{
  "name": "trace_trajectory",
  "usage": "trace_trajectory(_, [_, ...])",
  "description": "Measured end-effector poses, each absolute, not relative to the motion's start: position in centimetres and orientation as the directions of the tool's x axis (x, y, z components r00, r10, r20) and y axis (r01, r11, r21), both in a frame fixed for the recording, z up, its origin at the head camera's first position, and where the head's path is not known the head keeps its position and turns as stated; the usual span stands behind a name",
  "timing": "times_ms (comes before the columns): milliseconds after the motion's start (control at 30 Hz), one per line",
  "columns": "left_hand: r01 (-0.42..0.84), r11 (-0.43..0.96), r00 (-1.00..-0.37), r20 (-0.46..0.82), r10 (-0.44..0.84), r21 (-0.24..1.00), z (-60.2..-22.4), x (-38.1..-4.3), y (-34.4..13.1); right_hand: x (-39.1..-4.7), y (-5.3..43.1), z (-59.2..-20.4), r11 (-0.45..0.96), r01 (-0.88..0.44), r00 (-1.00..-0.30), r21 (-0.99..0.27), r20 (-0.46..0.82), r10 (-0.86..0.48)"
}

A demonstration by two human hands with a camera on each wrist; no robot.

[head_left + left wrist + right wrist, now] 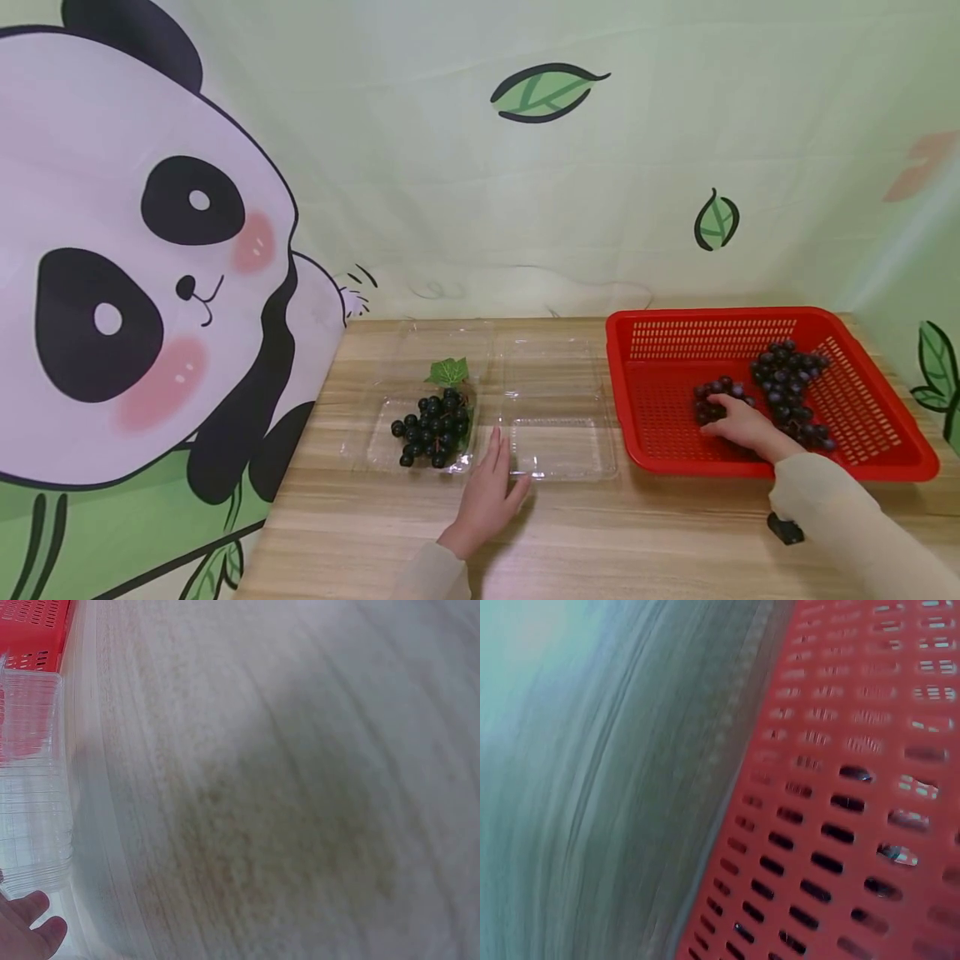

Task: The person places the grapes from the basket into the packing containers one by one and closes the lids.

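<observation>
In the head view my right hand point(742, 427) is inside the red basket point(892, 450), with thumb and index finger around a small bunch of dark grapes point(712, 387); the other fingers are hidden. A larger bunch of dark grapes point(787, 383) lies beside it. My left hand point(486, 496) reaches between two clear plastic containers with its fingers extended, fingertips right at their edges. The left container point(378, 442) holds a black bunch of grapes point(431, 429) with a green leaf point(447, 372). The right container point(562, 450) stands with its lid raised.
The wooden table point(637, 542) meets a pale printed backdrop point(450, 208) at its far edge. A panda print point(225, 333) covers the left side. A small black object point(785, 528) shows below the right sleeve. The basket's slotted wall point(817, 847) fills much of the right wrist view.
</observation>
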State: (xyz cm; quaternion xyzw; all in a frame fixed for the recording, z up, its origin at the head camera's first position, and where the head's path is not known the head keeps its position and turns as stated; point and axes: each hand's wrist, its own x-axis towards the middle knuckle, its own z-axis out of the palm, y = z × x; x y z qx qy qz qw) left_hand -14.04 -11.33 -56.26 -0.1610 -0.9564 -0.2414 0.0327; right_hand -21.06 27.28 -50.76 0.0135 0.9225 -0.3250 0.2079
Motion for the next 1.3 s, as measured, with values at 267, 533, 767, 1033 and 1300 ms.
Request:
trace_trajectory(267, [0.334,0.825,-0.942,0.160,0.294,0.456,-56.4,-14.2,-11.3,-21.1,26.3,-50.6,0.742,0.154,-0.923,-0.653,-0.363,-0.127])
trace_trajectory(533, [0.329,0.827,-0.944,0.150,0.293,0.456,-56.2,-14.2,-11.3,-21.2,25.9,-50.8,0.720,0.146,-0.924,-0.678,-0.353,-0.145])
trace_trajectory(767, [0.321,0.829,-0.947,0.141,0.289,0.458,-56.4,-14.1,-11.3,-21.1,25.8,-51.0,0.712,0.169,-0.927,-0.682,-0.355,-0.120])
trace_trajectory(1033, [0.331,0.824,-0.944,0.156,0.292,0.460,-56.6,-14.1,-11.3,-21.1,25.8,-51.3,0.711,0.169,-0.928,-0.683,-0.354,-0.120])
trace_trajectory(1300, [0.324,0.821,-0.946,0.147,0.289,0.470,-56.5,-14.1,-11.4,-21.2,25.8,-51.5,0.680,0.145,-0.946,-0.718,-0.302,-0.118])
